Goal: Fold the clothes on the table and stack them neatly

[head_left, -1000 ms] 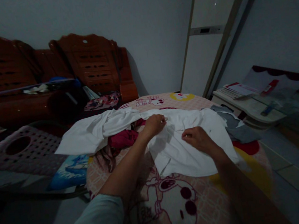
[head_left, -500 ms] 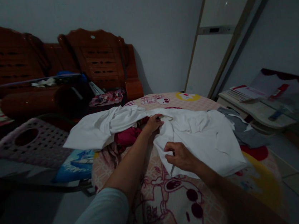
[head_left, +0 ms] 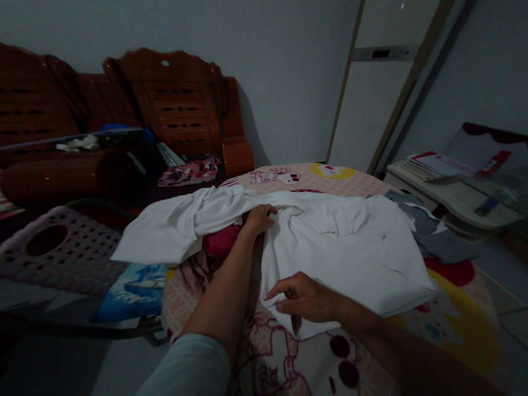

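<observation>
The left sleeve (head_left: 180, 382) (plain, elbow-length) is pale grey-blue.

A single head-worn view looks forward and down from over the near side of the table (head_left: 331, 394). The left hand (head_left: 260, 217) and right hand (head_left: 304, 298) lie close to it; beyond the table's far edge it reaches the wall (head_left: 297, 67), well back. In such dimness its exact height is hard to judge.

"How many things near the middle?"
"One white garment (head_left: 344, 230), one cartoon tablecloth (head_left: 266, 385), one left hand (head_left: 260, 219), one right hand (head_left: 306, 298)."
"And beyond?"
"One woven chair (head_left: 93, 246), left; one floor-standing air conditioner (head_left: 369, 97), far right."
</observation>
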Demonstrator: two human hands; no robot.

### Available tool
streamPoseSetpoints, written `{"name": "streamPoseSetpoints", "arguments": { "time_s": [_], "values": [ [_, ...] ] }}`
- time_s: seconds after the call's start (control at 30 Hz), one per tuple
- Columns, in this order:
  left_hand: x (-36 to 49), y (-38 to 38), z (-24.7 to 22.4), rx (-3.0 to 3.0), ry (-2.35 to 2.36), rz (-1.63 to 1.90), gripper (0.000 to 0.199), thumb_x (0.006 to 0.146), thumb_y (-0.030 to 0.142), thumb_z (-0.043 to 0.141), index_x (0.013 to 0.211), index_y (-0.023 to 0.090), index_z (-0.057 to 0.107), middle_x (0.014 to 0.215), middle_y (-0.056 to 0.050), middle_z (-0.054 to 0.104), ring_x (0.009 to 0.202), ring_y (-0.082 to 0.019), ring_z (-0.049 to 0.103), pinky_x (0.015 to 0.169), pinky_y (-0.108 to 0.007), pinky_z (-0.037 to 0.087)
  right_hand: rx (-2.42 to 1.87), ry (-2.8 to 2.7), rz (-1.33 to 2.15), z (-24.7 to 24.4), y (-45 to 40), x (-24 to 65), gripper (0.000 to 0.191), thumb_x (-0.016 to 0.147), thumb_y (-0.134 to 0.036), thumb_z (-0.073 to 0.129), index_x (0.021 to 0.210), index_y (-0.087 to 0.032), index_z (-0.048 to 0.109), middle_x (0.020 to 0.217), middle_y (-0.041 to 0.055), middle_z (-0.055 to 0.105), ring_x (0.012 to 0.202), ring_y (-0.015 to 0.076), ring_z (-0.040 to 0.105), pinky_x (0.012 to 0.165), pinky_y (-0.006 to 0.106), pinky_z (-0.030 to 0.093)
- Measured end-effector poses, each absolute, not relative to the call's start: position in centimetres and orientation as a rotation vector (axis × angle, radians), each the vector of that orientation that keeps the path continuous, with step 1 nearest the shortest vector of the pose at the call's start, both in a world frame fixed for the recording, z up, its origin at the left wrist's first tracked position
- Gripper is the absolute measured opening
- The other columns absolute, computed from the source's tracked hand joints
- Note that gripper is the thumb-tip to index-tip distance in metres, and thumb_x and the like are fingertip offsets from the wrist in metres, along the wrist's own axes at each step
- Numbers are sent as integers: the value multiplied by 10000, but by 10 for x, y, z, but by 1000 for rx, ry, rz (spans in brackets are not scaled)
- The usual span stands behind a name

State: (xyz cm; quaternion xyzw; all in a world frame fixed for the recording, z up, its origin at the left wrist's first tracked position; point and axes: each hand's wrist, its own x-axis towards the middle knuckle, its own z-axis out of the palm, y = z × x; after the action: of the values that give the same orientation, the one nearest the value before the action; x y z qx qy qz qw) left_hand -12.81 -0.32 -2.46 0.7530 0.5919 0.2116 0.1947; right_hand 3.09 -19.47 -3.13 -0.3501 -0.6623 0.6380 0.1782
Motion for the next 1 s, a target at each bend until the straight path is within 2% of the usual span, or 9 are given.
{"name": "streamPoseSetpoints", "arguments": {
  "time_s": [0.17, 0.3, 0.43, 0.53, 0.63, 0.73, 0.83, 0.9, 1.0],
  "values": [
    [-123, -7, -29, 2172, 1635, 620, 573, 664, 7, 558, 1200, 148, 704, 1107, -72, 735, 1010, -214, 662, 938, -272, 486, -1050, -1849, 1896, -34, -195, 30, 303, 807, -313, 666, 1040, -127, 720, 722, 14, 663, 522, 98, 578, 486, 216, 460],
    [-121, -4, -34, 2102, 1573, 712, 546, 711, 14, 570, 1227, 140, 697, 1145, -76, 734, 1045, -223, 669, 975, -282, 480, -1182, -1907, 1194, -24, -167, 49, 242, 884, -235, 546, 1008, -138, 731, 843, 67, 712, 685, 140, 637, 637, 262, 519],
    [-119, 0, -40, 2071, 1546, 786, 516, 739, 12, 562, 1210, 163, 710, 1204, -57, 716, 1113, -216, 653, 1036, -291, 449, -1378, -2125, 421, -16, -115, 71, 305, 895, -162, 519, 1141, -133, 698, 1100, 143, 704, 996, 224, 656, 914, 356, 505],
    [-120, 3, -43, 2067, 1520, 824, 563, 705, -29, 534, 1190, 186, 722, 1218, -32, 710, 1149, -207, 641, 1054, -287, 441, -1632, -2186, 196, -16, -78, 77, 337, 906, -152, 503, 1196, -110, 671, 1309, 183, 616, 1145, 258, 617, 1017, 385, 462],
    [-121, 5, -44, 2090, 1455, 842, 610, 661, -48, 514, 1189, 175, 720, 1239, -33, 698, 1164, -206, 635, 1064, -293, 440, -1701, -2143, 172, -19, -48, 75, 316, 896, -169, 538, 1172, -161, 691, 1473, 127, 502, 1229, 246, 577, 1058, 363, 444],
    [-121, 6, -44, 2132, 1406, 823, 621, 645, -32, 509, 1201, 157, 713, 1264, -45, 685, 1186, -215, 621, 1087, -306, 426, -1654, -2041, 338, -18, -22, 71, 260, 836, -155, 610, 1061, -190, 738, 1377, 95, 605, 1224, 243, 584, 1066, 353, 437],
    [-120, 8, -43, 2167, 1390, 757, 619, 653, -8, 505, 1212, 167, 706, 1271, -36, 683, 1207, -223, 606, 1101, -323, 418, -1647, -1907, 502, -8, 5, 73, 191, 775, -121, 644, 926, -161, 755, 979, 83, 761, 989, 229, 689, 923, 326, 523],
    [-120, 8, -40, 2169, 1457, 727, 615, 669, 2, 510, 1236, 159, 688, 1290, -50, 671, 1228, -225, 592, 1108, -322, 410, -1656, -1837, 530, 0, 24, 79, 209, 811, -124, 597, 963, -121, 739, 781, 60, 738, 784, 185, 703, 772, 284, 558],
    [-123, 5, -34, 2131, 1701, 721, 591, 720, 26, 533, 1294, 119, 639, 1330, -111, 635, 1258, -236, 568, 1108, -313, 402, -1593, -1670, 511, 11, 47, 95, 302, 874, -144, 484, 1089, -106, 691, 801, 44, 714, 749, 146, 681, 710, 256, 550]
  ]
}}
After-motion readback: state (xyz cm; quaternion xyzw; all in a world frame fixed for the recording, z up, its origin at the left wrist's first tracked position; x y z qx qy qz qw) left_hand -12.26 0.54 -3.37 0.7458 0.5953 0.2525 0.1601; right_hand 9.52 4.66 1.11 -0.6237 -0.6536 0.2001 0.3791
